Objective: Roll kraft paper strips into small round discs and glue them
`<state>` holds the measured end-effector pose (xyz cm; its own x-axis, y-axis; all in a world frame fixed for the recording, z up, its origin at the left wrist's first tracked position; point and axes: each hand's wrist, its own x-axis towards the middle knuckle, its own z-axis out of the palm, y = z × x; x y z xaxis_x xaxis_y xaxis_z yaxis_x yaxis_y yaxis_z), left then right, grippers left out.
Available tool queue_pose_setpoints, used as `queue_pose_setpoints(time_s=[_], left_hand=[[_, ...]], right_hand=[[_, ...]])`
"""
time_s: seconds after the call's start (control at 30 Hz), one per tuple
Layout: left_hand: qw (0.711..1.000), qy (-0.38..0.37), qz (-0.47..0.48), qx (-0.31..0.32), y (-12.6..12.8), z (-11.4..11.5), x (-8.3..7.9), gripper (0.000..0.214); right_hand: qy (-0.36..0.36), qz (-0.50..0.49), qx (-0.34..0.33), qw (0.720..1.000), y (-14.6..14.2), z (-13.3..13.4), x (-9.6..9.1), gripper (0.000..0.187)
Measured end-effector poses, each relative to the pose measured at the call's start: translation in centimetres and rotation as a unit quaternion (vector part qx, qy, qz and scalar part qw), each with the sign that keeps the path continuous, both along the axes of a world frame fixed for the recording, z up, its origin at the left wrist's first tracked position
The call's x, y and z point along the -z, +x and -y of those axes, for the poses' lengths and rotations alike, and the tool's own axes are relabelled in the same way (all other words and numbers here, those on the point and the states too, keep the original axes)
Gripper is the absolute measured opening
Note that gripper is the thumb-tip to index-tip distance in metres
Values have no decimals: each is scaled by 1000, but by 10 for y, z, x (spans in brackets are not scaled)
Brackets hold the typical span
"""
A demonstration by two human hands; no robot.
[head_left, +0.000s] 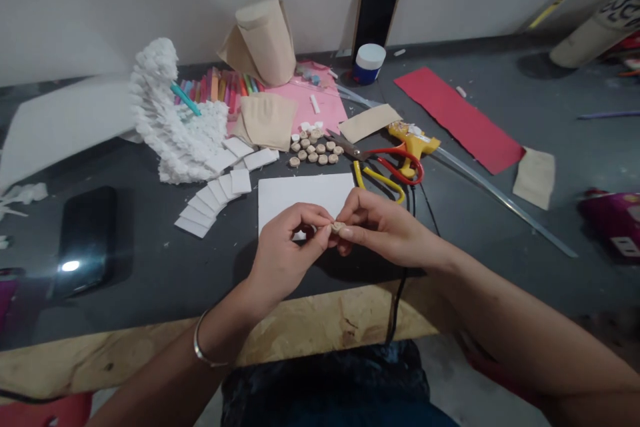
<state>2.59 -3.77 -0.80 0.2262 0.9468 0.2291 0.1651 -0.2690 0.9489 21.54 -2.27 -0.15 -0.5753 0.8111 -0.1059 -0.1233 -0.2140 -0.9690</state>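
Note:
My left hand (285, 250) and my right hand (383, 227) meet over the near edge of a white card (300, 197). Both pinch one small tan round piece (338, 227) between thumb and fingertips. The other fingers of each hand are curled in. A cluster of several similar tan round pieces (315, 149) lies on the dark table (165, 267) just beyond the card. A silver bangle (200, 347) sits on my left wrist.
Red-handled scissors (385, 159) and a yellow glue gun (413, 142) with a black cord lie right of the card. White foam rectangles (215, 197) fan out at left beside a white foam sculpture (170, 120). A black phone (85, 237) lies far left; a red sheet (460, 119) at right.

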Motion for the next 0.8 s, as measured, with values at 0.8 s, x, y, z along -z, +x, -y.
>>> queue_pose_setpoints(time_s=[0.8], left_hand=[[974, -166, 113, 106, -15, -18, -2, 19]], right_hand=[[-48, -49, 3, 998, 1, -11, 11, 23]])
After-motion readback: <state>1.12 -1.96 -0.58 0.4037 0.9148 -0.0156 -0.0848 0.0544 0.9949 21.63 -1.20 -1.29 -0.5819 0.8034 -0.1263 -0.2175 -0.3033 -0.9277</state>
